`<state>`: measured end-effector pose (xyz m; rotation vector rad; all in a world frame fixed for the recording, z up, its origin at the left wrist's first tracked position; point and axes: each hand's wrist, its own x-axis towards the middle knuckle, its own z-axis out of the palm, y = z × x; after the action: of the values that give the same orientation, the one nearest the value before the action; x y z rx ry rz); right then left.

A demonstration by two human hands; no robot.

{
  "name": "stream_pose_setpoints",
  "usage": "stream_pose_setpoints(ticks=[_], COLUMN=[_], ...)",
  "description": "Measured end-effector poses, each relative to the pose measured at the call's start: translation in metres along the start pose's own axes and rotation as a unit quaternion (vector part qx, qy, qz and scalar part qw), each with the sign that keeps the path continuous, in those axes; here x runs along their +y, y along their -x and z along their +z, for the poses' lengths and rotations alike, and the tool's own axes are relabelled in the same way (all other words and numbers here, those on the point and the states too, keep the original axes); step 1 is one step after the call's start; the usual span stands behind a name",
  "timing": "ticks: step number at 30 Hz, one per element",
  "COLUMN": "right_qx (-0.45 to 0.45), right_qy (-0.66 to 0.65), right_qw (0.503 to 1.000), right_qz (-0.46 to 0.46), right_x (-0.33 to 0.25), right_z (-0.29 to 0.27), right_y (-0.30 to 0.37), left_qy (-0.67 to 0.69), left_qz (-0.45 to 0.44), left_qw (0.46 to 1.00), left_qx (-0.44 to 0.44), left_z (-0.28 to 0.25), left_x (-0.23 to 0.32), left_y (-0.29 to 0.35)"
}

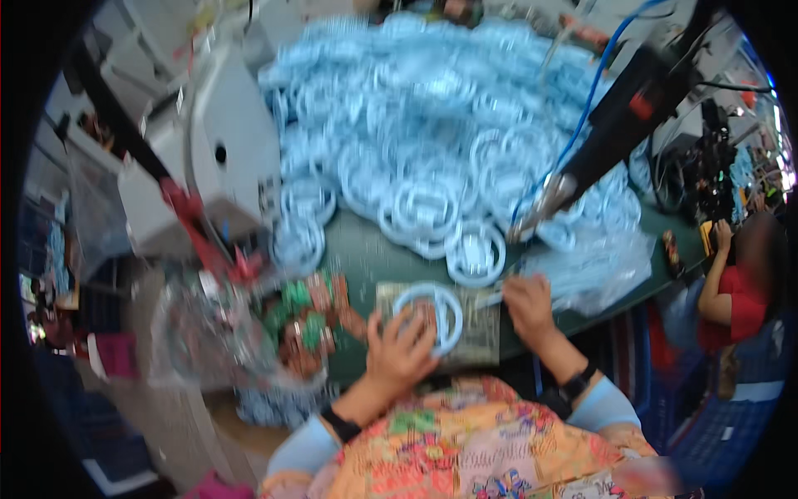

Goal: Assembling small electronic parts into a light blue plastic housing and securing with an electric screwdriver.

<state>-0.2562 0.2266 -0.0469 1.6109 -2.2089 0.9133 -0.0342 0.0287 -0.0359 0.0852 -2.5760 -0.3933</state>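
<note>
In front of me a light-blue plastic ring with a bar across its middle lies on a pale, patterned flat mat. My left hand grips its left part with bent fingers. A small brownish piece shows inside the ring by those fingertips. To the right of the mat, my right hand is raised with its fingers curled together. A thin pale sliver seems to stick out toward the ring from that hand, but blur hides what it is.
A large heap of similar light-blue rings covers the dark green table. Brown and green pieces and clear plastic bags lie left. An electric screwdriver hangs at right; a grey machine stands left. Another person is far right.
</note>
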Motion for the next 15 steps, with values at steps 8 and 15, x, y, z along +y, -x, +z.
stream_pose_setpoints(ticks=[8,15], right_qx=[-0.014,-0.077], right_qy=[-0.027,0.098], right_qw=[0.998,0.992], right_qz=[-0.051,0.014], right_x=[-0.029,-0.017], right_z=[-0.013,-0.009], right_y=[-0.050,-0.027], left_qy=[0.011,0.016], left_qz=[-0.025,-0.031], left_qw=[1.000,0.999], left_qx=[-0.001,-0.028], left_z=[-0.009,-0.021], left_x=[0.003,0.008], left_y=[-0.007,-0.004])
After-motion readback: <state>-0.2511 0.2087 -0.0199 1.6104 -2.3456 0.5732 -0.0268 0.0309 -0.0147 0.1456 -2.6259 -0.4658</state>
